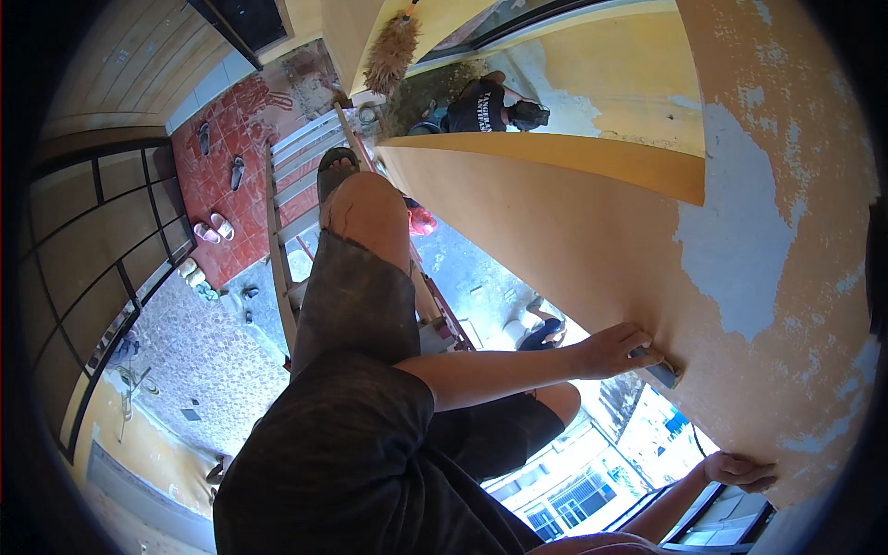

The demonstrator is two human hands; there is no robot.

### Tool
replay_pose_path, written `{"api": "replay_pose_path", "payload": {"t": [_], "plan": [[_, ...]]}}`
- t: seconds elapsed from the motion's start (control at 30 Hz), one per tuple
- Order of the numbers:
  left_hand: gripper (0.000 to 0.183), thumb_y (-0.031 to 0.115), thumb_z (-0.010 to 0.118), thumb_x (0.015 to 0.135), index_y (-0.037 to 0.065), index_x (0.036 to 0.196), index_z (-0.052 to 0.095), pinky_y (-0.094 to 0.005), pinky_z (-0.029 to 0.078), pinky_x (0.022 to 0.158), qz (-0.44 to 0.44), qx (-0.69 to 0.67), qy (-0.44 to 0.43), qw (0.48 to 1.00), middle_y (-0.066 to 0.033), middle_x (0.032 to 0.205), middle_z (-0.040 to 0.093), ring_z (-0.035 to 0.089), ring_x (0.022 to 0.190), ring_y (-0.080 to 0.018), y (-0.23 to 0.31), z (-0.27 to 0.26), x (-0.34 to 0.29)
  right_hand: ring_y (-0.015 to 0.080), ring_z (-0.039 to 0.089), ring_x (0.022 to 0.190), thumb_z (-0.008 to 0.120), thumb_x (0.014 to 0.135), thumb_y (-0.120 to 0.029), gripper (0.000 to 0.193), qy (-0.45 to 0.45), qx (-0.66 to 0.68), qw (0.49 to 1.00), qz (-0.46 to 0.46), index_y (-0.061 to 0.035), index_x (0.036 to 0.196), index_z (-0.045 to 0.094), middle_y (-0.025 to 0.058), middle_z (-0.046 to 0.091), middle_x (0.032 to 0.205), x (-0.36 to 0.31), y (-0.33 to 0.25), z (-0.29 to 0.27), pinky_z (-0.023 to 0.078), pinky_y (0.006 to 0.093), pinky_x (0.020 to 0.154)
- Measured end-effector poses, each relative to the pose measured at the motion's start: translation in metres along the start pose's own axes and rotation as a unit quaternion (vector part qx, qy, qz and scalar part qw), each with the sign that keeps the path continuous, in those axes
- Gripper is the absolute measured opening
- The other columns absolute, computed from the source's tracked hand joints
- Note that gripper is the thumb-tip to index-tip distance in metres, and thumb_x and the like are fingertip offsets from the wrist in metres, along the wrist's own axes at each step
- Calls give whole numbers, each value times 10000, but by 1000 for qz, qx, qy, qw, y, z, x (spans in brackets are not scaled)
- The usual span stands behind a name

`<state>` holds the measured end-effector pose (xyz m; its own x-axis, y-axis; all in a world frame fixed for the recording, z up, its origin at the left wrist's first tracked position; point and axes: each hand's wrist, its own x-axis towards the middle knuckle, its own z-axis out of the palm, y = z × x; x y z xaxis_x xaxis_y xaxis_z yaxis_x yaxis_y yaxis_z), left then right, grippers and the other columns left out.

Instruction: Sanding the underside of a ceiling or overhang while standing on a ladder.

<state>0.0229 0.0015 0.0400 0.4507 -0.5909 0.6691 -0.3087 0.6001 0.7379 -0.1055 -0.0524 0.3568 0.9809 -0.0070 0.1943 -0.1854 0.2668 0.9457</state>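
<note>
My left hand [618, 351] is closed around a small paint scraper [662, 373], whose flat end lies against the tan painted wall [592, 250]. Much of the tool's grip is hidden by the fingers. Above and to the right of it, the paint has come off in a large pale grey patch [735, 227], with smaller flaked spots around it. Lower down, my right hand [738, 470] rests on the wall close to its lower edge, fingers extended on the surface and no tool visible in it.
A ladder [294, 185] stands beside my raised leg, my sandalled foot [337, 168] on or near it. Far below, one person [481, 106] crouches by a yellow wall, and another [544, 331] is partly visible. A feather duster [392, 51] hangs at the top. Several shoes [222, 225] lie on red tiles.
</note>
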Motion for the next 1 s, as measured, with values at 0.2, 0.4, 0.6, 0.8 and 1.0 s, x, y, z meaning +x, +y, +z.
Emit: {"api": "replay_pose_path", "payload": {"t": [0.2, 0.4, 0.6, 0.8, 1.0], "plan": [[571, 29, 753, 699, 186, 1215, 567, -302, 505, 837, -13, -30, 15, 999, -112, 1047, 519, 512, 990, -248, -2, 8, -4, 407, 429, 1213, 629, 868, -356, 663, -8, 5, 1000, -24, 75, 1286, 347, 232, 469, 1237, 5, 1, -3, 454, 489, 951], [597, 17, 748, 696, 191, 1232, 549, -303, 501, 826, -11, -45, 12, 999, -113, 1055, 517, 512, 989, -250, -2, 7, -3, 418, 415, 1223, 683, 823, -374, 750, -8, 18, 999, -41, 76, 1301, 320, 232, 460, 1253, 3, 4, -3, 443, 491, 963], [524, -58, 616, 811, 179, 1272, 535, -309, 483, 890, -31, -86, -38, 995, -135, 1100, 529, 507, 1047, -261, -2, 8, -8, 417, 423, 1224, 684, 817, -381, 752, -38, 0, 999, -16, 66, 1295, 313, 238, 463, 1251, -10, 7, 0, 428, 501, 978], [540, -75, 589, 825, 196, 1288, 527, -310, 475, 919, -46, -92, -67, 992, -127, 1138, 510, 492, 1086, -263, 0, 7, -7, 419, 441, 1216, 652, 837, -420, 698, -8, -4, 1000, -20, 49, 1257, 350, 233, 466, 1250, -1, 3, 0, 421, 512, 986], [604, 70, 780, 682, 218, 1222, 552, -306, 507, 833, -20, -42, -17, 999, -100, 1018, 499, 500, 975, -233, -2, 6, -1, 418, 445, 1214, 625, 865, -379, 655, -3, -3, 1000, -18, 43, 1274, 337, 229, 461, 1259, -7, 4, 3, 423, 515, 988]]}}
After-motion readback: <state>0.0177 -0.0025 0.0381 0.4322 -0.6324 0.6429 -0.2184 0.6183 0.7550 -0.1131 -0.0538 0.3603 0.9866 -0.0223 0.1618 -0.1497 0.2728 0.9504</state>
